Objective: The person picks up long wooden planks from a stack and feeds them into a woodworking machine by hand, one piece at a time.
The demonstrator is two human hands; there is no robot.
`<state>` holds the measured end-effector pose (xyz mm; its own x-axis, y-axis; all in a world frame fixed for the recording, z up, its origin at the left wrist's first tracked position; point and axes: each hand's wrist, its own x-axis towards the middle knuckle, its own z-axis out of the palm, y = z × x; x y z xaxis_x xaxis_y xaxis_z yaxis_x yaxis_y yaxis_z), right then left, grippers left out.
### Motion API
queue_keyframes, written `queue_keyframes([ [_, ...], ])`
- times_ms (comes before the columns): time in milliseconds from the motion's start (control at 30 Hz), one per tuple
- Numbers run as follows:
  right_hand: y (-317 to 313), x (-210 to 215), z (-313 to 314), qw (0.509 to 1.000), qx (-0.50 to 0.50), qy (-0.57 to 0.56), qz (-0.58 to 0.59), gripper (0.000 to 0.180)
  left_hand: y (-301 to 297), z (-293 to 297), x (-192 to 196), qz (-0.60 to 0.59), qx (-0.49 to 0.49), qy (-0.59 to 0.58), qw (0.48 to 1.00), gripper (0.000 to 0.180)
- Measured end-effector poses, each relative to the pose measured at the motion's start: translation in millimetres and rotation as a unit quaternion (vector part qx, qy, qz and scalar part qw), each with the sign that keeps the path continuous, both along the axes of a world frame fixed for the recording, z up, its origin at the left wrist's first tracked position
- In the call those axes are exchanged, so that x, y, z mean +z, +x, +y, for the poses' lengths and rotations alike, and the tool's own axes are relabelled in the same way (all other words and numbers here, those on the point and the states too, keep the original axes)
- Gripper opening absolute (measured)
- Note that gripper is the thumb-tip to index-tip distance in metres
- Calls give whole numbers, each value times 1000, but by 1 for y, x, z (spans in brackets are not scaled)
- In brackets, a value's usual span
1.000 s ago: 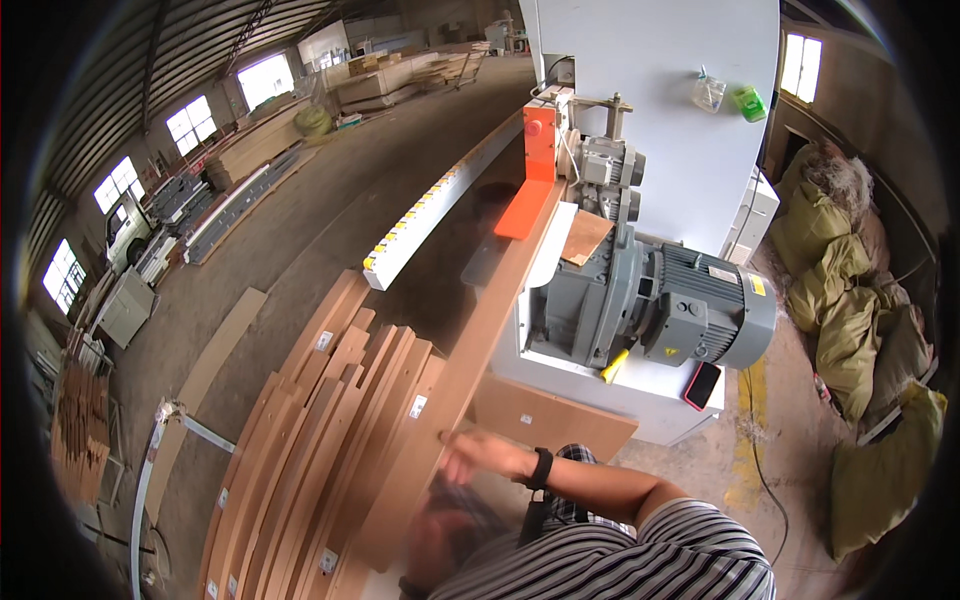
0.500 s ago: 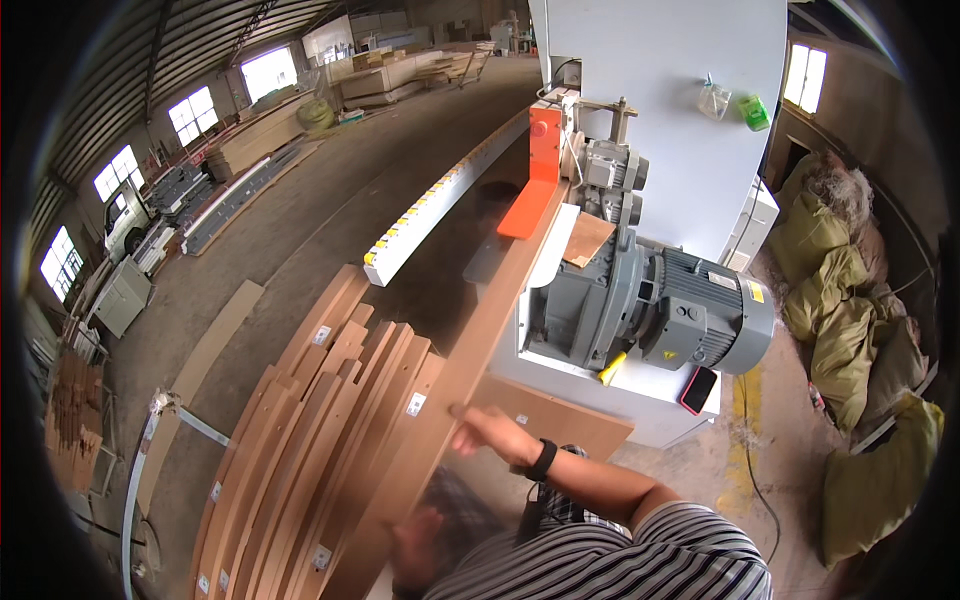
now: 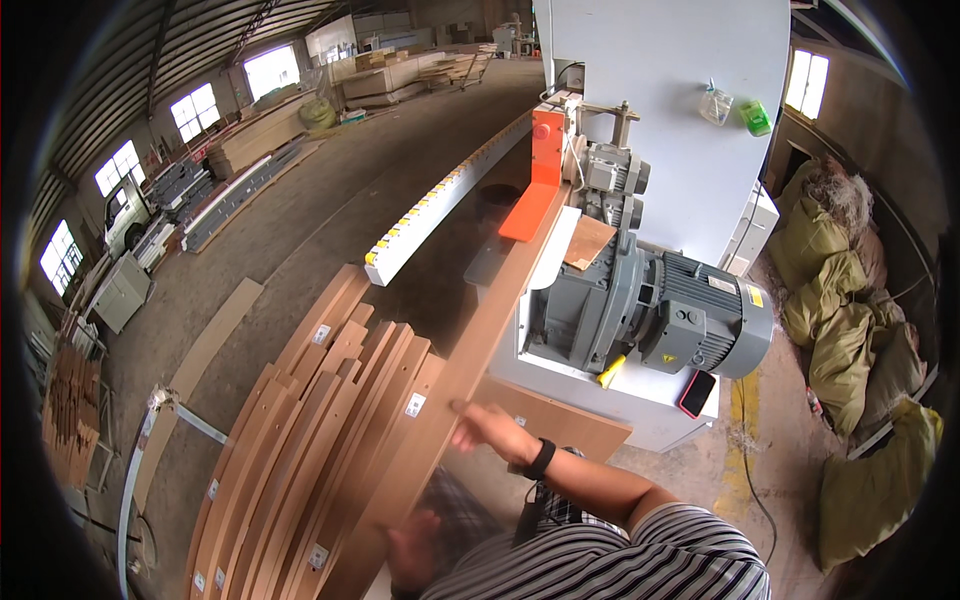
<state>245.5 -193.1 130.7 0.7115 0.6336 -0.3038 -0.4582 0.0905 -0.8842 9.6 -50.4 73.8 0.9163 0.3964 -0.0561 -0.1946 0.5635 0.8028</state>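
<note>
White tags (image 3: 414, 404) with dark marks were stuck on the pile of brown boards (image 3: 345, 425), and a yellow label (image 3: 756, 294) sat on the big grey motor (image 3: 705, 310), but the marks were all too small to read. The long brown board (image 3: 497, 315) lay slanting in front of me, with its far end by the orange guard (image 3: 535, 212) of the machine. My right hand (image 3: 487, 430) was at its right edge, thumb over the top and fingers blurry beside it, so I can't tell if they were squeezed on it. My left hand (image 3: 410, 553) was a blur near the board's close end, and I can't tell if it was touching or closed. On the left, the pile was tight beside the board. Past the white rail (image 3: 430, 222) there was lots of bare floor (image 3: 310, 230). A brown panel (image 3: 570, 415) stood to the right, near my right hand.
</note>
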Motion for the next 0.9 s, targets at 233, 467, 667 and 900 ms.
queue_keyframes([
  [233, 3, -3, 0, 1000, 0, 0, -5, 45, 1, 0, 0, 8, -22, 27, 999, 66],
  [467, 1, 0, -1, 1000, -3, 2, 1, 43, 0, 2, -4, 0, -24, 31, 999, 67],
  [667, 2, -4, 0, 1000, -2, 20, 4, 43, -1, 3, -2, 9, -37, 32, 999, 67],
  [900, -1, -3, 0, 1000, 6, 3, 2, 43, 1, 5, -3, 1, -54, 37, 998, 70],
])
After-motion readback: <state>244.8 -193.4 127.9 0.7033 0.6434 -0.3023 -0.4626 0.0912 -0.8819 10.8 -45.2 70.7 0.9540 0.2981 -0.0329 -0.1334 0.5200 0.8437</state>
